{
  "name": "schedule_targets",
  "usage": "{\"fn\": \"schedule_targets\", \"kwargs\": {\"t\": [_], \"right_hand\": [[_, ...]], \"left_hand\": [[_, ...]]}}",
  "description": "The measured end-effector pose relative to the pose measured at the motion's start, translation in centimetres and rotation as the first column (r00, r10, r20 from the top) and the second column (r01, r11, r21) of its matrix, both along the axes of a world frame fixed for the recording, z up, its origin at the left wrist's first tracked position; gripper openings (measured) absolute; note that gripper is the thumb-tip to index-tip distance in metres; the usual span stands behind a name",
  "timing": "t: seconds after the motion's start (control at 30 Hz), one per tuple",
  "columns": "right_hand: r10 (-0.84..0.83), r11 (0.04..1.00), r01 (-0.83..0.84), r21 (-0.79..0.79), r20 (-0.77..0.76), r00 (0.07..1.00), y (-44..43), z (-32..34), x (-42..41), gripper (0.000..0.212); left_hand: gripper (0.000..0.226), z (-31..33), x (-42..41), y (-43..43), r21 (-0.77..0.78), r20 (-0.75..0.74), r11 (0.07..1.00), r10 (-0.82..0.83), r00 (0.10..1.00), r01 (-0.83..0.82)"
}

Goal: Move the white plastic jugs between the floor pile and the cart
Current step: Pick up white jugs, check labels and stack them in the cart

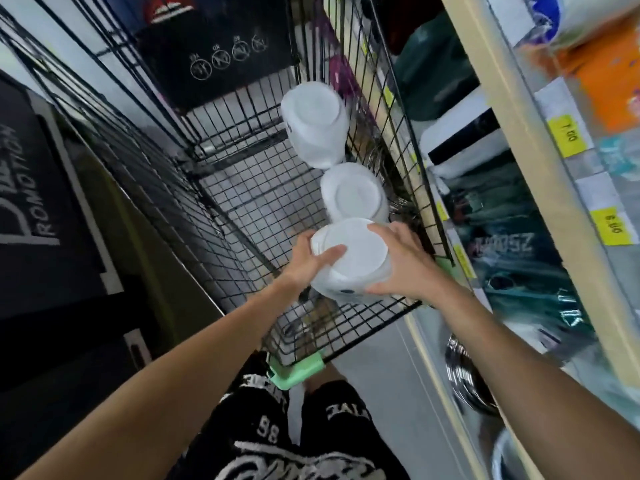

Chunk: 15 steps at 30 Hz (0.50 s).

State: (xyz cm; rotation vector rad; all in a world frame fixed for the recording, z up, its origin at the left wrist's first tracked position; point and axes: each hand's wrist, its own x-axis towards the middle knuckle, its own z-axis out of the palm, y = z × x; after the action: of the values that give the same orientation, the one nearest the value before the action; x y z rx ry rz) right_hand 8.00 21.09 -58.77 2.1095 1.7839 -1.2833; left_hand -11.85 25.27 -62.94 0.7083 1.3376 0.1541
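Jug (349, 261) gripped by left hand (308, 259) and right hand (403, 266), fingers wrapped round it; keep level, clear of cart (346, 318) wire.

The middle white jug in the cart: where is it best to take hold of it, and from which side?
No handle shows; its flat round base faces up. I would grip the middle jug round the body just below the base, from above and from the open left: the cart's wire wall stands close on its right, and the nearest jug crowds its near side.
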Motion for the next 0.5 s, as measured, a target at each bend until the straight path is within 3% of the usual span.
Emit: {"fn": "schedule_targets", "kwargs": {"t": [0.07,0.17,0.27,0.5], "right_hand": [[0.024,0.999,-0.023,-0.028,0.055,0.998,0.0,-1.5,0.1,0.119],[0.025,0.997,-0.018,-0.076,0.093,0.995,-0.1,-3.7,0.0,0.121],[0.037,0.994,-0.02,-0.11,0.158,0.987,-0.5,-5.7,-0.5,0.121],[0.066,0.991,-0.034,-0.13,0.251,0.966,-1.6,-8.6,-0.5,0.122]], "left_hand": [[0.11,-2.1,0.4,-0.1,-0.011,-0.031,0.999,-0.048,0.998,0.048],[0.115,-6.6,0.6,-0.5,-0.055,-0.045,0.992,-0.113,0.993,0.111],[0.109,-10.1,0.5,-0.7,-0.061,-0.046,0.98,-0.19,0.981,0.187],[0.085,-9.4,0.8,0.5,-0.007,-0.074,0.943,-0.331,0.941,0.332]]}}
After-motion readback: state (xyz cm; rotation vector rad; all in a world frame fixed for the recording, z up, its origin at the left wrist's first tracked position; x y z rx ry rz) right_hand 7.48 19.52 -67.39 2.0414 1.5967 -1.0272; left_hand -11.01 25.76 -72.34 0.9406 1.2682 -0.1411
